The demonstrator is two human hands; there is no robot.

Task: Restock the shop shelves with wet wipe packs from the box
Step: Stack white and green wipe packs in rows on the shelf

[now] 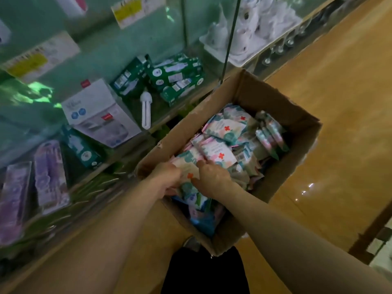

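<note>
Cardboard box (250, 96) sits open on the tan floor (339, 102), hard against the shelves (148, 126), and it is heaped with wet wipe packs (224, 128) in pale floral wrappers marked with small red crosses; your two hands are down inside its near-left corner; your left hand (167, 177) is curled around the left edge of a pack (187, 172) lying on top of the heap, fingers tucked under it; your right hand (212, 179) grips the same pack from the right, thumb against its face and fingers spread over the packs beside it; the pack sits between both hands, touching the ones beneath; blue packs (203, 219) show lower down at the near end of the box; on the shelf to your left lie green cartons (176, 77), a white bulb (146, 109), a white carton (99, 113) and purple blister packs (49, 175); farther along, past a glass divider, stand wrapped white rolls (254, 24).
</note>
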